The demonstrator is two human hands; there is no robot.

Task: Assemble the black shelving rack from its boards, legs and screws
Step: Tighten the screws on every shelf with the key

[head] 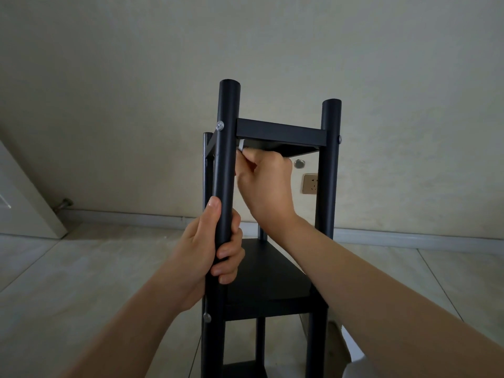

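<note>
The black rack stands upright on the floor, with round legs and several boards. My left hand (pixel 215 249) grips the near left leg (pixel 225 159) about halfway up. My right hand (pixel 266 184) reaches between the legs under the top board (pixel 281 133) and pinches a small silver piece (pixel 241 147) against the inner side of that leg. A silver screw head (pixel 219 125) sits on the leg's outer side at the top board. The middle board (pixel 272 279) lies below my right wrist. Another screw (pixel 207 317) shows on the leg lower down.
A pale wall stands behind the rack with a brass-coloured socket (pixel 311 183) and a round metal cap (pixel 299 163). A white door (pixel 24 197) with a floor stop (pixel 64 204) is at the left. Tiled floor (pixel 95 268) spreads around the rack.
</note>
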